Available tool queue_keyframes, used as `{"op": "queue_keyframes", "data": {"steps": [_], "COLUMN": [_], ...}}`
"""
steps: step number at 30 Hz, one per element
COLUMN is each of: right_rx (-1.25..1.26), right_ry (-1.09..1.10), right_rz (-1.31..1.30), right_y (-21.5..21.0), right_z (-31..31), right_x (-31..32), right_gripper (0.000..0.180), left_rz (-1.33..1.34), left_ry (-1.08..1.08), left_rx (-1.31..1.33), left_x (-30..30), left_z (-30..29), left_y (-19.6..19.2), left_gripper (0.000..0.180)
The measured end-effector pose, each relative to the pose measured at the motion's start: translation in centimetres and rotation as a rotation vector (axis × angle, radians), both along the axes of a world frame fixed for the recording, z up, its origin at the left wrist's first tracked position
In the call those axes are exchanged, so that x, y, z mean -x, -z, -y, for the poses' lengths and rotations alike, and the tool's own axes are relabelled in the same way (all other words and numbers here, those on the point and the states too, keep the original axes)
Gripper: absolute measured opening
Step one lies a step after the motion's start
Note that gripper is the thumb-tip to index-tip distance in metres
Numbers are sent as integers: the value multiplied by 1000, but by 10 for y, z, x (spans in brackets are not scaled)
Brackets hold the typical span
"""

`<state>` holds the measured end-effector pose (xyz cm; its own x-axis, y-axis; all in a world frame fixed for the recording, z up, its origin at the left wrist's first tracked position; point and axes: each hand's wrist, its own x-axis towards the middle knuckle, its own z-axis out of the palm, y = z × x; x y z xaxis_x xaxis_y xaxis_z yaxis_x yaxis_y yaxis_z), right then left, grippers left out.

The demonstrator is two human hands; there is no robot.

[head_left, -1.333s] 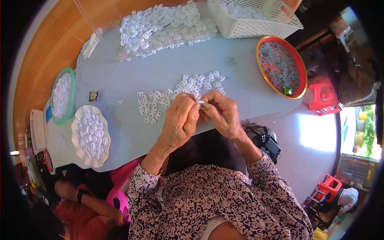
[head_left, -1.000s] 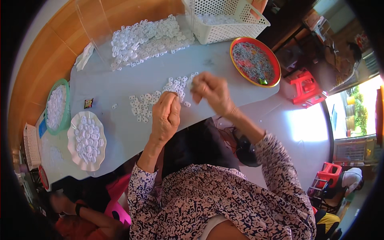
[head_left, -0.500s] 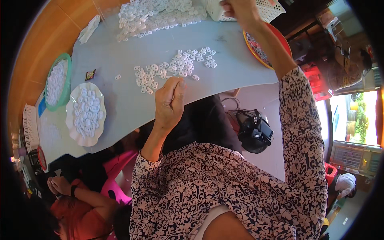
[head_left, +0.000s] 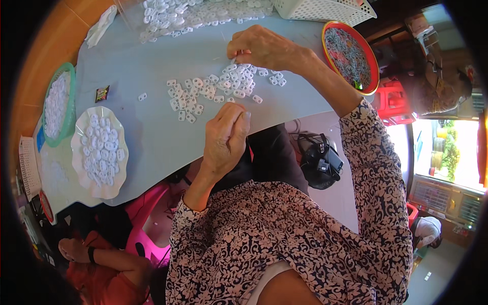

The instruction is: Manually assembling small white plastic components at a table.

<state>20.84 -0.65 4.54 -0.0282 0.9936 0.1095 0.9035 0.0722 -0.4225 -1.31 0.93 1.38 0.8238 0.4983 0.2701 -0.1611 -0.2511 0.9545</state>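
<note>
Small white plastic pieces with two holes lie in a loose pile [head_left: 203,89] on the grey-blue table. My left hand [head_left: 223,137] is closed in a fist at the table's near edge, just below the pile; whatever it holds is hidden. Over the far side of the pile bends my right hand [head_left: 267,48], thumb and fingers drawn together close above the pieces. Anything between those fingertips is too small to make out. A single white piece [head_left: 142,96] sits apart to the left of the pile.
Left are a scalloped white dish [head_left: 80,165] and a green basket [head_left: 68,114], both with white pieces, plus a small wrapped packet [head_left: 102,93]. A big heap of pieces [head_left: 203,15], a white basket [head_left: 325,12] and a red tray [head_left: 373,71] stand far. A person [head_left: 112,269] sits lower left.
My right hand has come from the white basket at the far right, left and nearer, to the pile. My left fist stays closed by the near edge. The view has shifted slightly.
</note>
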Motion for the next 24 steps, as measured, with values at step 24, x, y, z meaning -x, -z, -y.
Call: {"op": "queue_keyframes", "data": {"steps": [24], "right_rx": [-103], "right_ry": [164], "right_rz": [-253], "right_y": [-7], "right_z": [10], "right_x": [12], "right_gripper": [14], "left_rz": [7], "left_ry": [-65], "left_rx": [-26], "left_x": [-1], "left_z": [-2], "left_y": [1], "left_gripper": [12]}}
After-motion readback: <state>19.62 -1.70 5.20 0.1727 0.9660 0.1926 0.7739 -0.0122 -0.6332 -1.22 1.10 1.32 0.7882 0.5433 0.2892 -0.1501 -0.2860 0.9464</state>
